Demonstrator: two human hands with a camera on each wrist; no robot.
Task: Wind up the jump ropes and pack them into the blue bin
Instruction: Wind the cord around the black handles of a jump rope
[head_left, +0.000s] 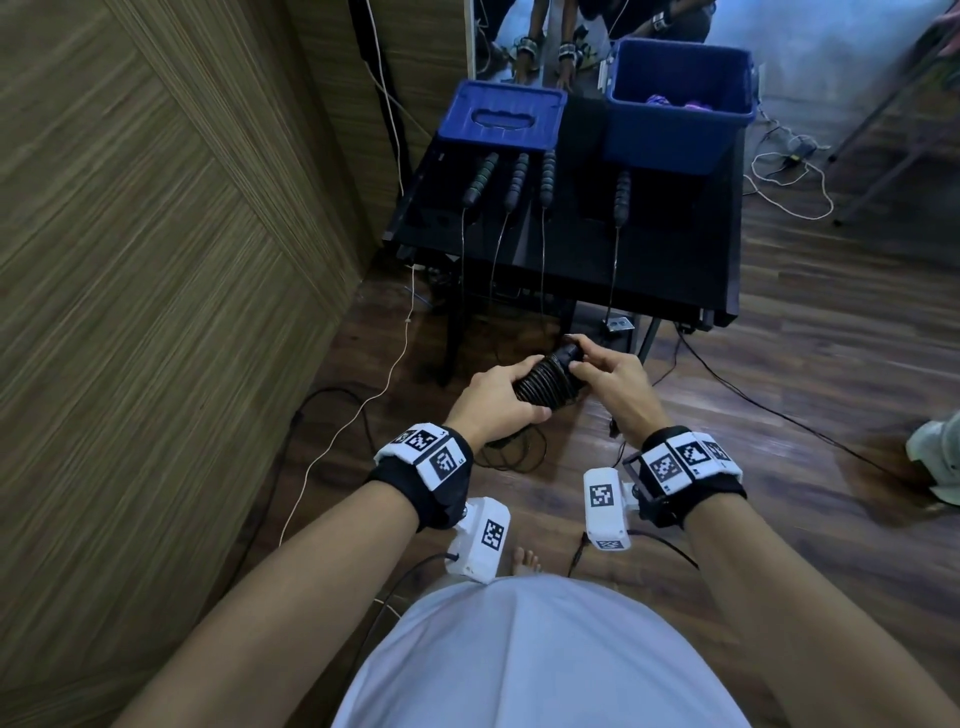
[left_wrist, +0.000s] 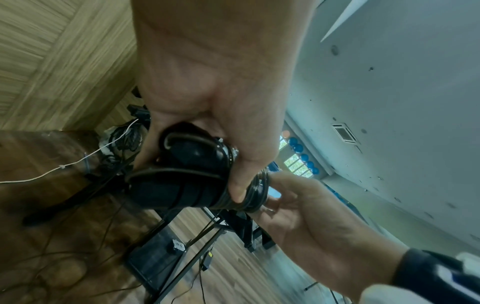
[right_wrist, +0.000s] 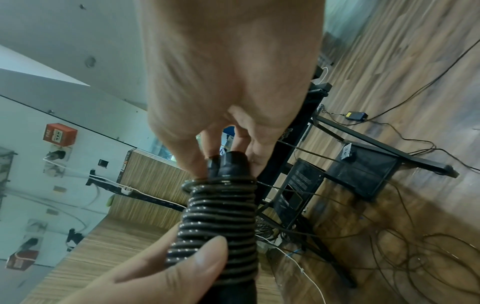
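Observation:
A black jump rope (head_left: 546, 383) is wound in tight coils around its paired handles. My left hand (head_left: 498, 397) grips the near end of the bundle (left_wrist: 187, 176). My right hand (head_left: 605, 371) pinches the far tip of the handles (right_wrist: 228, 162) above the coils (right_wrist: 221, 216). The open blue bin (head_left: 680, 104) stands at the back right of the black table (head_left: 675, 260), with purple items inside. Several more black handles (head_left: 545, 176) lie on the table, their thin ropes hanging over the front edge to the floor.
A blue lid (head_left: 501, 117) lies at the table's back left. A wooden panel wall (head_left: 156, 260) runs along the left. Cables and loose rope (head_left: 514, 452) trail over the wood floor under the hands. A mirror (head_left: 545, 36) stands behind the table.

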